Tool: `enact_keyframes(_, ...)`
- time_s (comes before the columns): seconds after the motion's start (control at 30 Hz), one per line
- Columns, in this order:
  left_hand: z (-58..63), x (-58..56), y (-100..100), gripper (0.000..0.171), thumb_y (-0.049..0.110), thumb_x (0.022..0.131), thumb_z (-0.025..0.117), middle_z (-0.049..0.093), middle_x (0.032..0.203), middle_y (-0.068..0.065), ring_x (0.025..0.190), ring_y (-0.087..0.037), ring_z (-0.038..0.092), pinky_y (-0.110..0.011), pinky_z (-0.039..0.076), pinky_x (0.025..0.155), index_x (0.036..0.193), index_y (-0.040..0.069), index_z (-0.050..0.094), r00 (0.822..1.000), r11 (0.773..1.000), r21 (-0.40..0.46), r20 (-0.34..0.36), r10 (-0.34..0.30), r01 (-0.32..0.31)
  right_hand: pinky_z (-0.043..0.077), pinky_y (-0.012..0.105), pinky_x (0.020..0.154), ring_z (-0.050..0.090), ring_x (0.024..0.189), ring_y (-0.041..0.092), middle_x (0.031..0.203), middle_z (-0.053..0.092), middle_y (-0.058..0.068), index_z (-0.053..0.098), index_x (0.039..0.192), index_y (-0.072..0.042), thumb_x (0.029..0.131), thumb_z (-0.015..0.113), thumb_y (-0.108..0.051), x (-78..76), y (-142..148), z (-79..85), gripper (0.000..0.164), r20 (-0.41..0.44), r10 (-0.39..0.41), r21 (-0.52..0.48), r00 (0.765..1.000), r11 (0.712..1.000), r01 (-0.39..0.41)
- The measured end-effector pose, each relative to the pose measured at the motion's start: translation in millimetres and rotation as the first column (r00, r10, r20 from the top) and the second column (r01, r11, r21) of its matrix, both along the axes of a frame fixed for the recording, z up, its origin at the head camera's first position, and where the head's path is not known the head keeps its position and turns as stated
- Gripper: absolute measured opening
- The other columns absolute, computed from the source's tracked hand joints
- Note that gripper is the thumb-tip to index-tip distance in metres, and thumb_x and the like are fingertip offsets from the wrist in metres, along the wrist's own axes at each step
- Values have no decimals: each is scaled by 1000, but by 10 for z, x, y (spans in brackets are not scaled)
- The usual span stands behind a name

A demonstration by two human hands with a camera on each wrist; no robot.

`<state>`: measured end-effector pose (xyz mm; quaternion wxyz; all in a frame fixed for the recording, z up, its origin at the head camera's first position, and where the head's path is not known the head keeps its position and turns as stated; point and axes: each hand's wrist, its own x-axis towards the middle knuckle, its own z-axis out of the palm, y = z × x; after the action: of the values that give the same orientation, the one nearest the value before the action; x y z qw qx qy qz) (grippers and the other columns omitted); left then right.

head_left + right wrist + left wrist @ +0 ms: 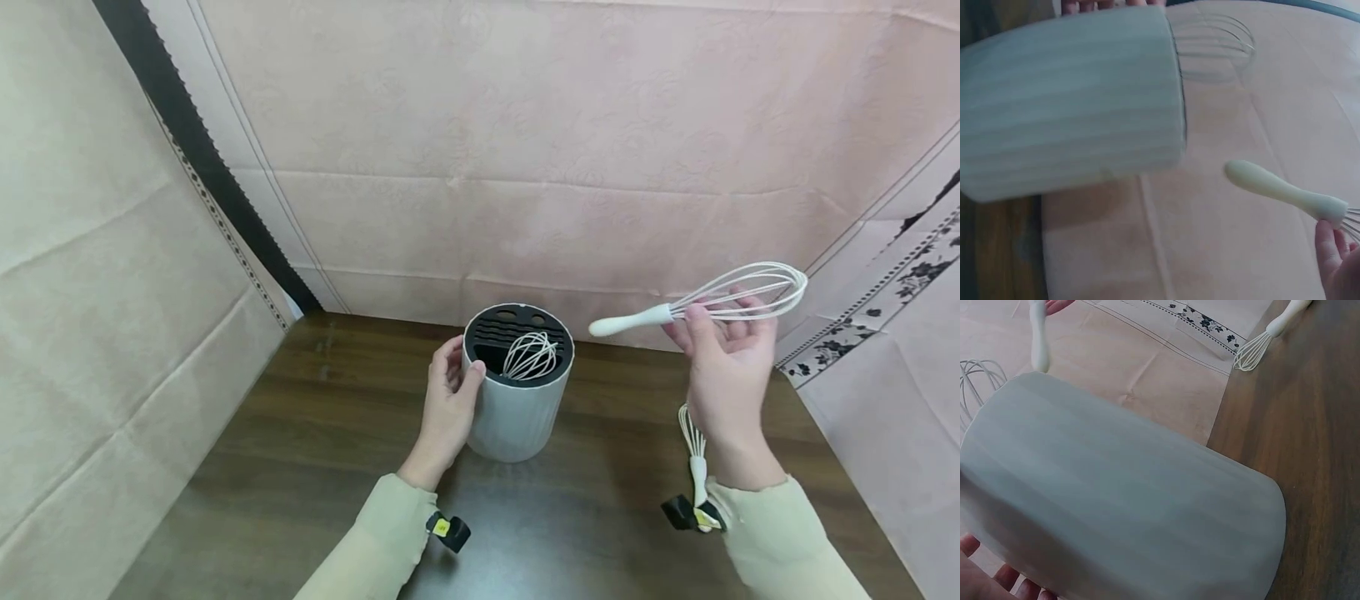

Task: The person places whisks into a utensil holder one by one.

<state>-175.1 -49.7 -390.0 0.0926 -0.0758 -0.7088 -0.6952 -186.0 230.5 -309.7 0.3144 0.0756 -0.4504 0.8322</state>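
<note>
A pale grey, ribbed utensil holder (517, 425) stands upright near the back of the table, topped by a black slotted insert (495, 333). My left hand (448, 408) grips its left side, thumb at the rim. Wire loops of one whisk (529, 357) poke out of the insert's larger opening; its handle is hidden inside. Right of the holder, my right hand (727, 367) holds a larger white whisk (630, 321) in the air by the wires near the handle. That handle points left toward the holder, and in the right wrist view the handle (1285, 190) is apart from it.
Another small whisk (697, 467) lies on the brown wooden table (600, 525), partly behind my right wrist. Light cloth walls (487, 233) enclose the table at the back and both sides. Each wrist wears a small black camera (450, 532).
</note>
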Motion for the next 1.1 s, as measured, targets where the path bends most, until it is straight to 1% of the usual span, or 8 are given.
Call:
enact_keyframes(0.1, 5, 3, 4, 48, 21, 101, 51, 37, 136, -10, 129, -26, 39, -44, 32, 110, 145, 10, 34, 1000, 1000, -11, 8, 2, -2, 52, 45, 82, 58, 109, 37, 124, 45, 26, 34, 135, -4, 86, 67, 7, -50, -102, -8, 60, -7, 14, 32, 1000, 999, -14)
enact_keyframes(0.23, -9, -3, 10, 48, 22, 101, 50, 37, 136, -8, 129, -25, 40, -41, 33, 109, 145, 11, 33, 1000, 1000, -11, 13, 2, -2, 52, 44, 84, 58, 108, 34, 122, 46, 25, 33, 136, -5, 87, 67, 3, -104, -206, -22, 60, -3, 28, 74, 1000, 997, -27)
enact_keyframes(0.4, -24, -8, 7, 48, 23, 102, 50, 36, 137, -8, 129, -24, 39, -41, 33, 109, 146, 12, 32, 1000, 1000, -9, 14, -1, 1, 52, 44, 85, 58, 106, 34, 119, 47, 24, 31, 136, -4, 88, 67, 1, -158, -360, -22, 60, 2, 55, 76, 999, 996, -55)
enact_keyframes(0.63, -10, -6, 1, 48, 22, 102, 50, 36, 137, -9, 130, -26, 39, -42, 33, 109, 146, 12, 32, 1000, 1000, -4, 20, -2, 2, 53, 42, 87, 57, 106, 29, 120, 47, 21, 27, 139, -2, 92, 62, -3, -213, -610, -35, 59, 30, 88, 140, 996, 986, -92)
enact_keyframes(0.77, -37, -15, -1, 48, 21, 102, 49, 36, 138, -9, 129, -24, 39, -41, 33, 109, 146, 12, 32, 1000, 1000, -13, 27, 2, -2, 52, 42, 88, 56, 108, 30, 121, 46, 22, 26, 140, -2, 93, 61, -2, -242, -741, -67, 58, 43, 121, 162, 992, 979, -126)
enact_keyframes(0.87, -167, -91, 4, 48, 24, 102, 50, 35, 138, -7, 129, -22, 39, -40, 33, 109, 146, 17, 32, 999, 1000, -3, 35, 6, -6, 52, 43, 89, 55, 110, 31, 122, 45, 24, 26, 141, -2, 93, 60, -1, -249, -821, -80, 58, 49, 159, 185, 986, 969, -165)
enact_keyframes(1.0, -343, -201, 17, 48, 30, 100, 52, 35, 138, -3, 128, -20, 39, -40, 33, 109, 144, 25, 34, 1000, 1000, 21, 25, 17, -17, 52, 43, 88, 55, 112, 33, 127, 44, 27, 25, 142, -3, 94, 60, -3, -251, -894, -87, 59, 68, 204, 260, 977, 941, -215)
enact_keyframes(1.1, -374, -216, 23, 46, 33, 100, 53, 36, 137, -1, 127, -18, 40, -40, 34, 108, 142, 30, 35, 999, 999, 26, 8, 31, -31, 52, 43, 87, 55, 114, 35, 129, 43, 28, 27, 142, -4, 95, 60, -5, -249, -932, -94, 58, 94, 227, 319, 969, 916, -245)
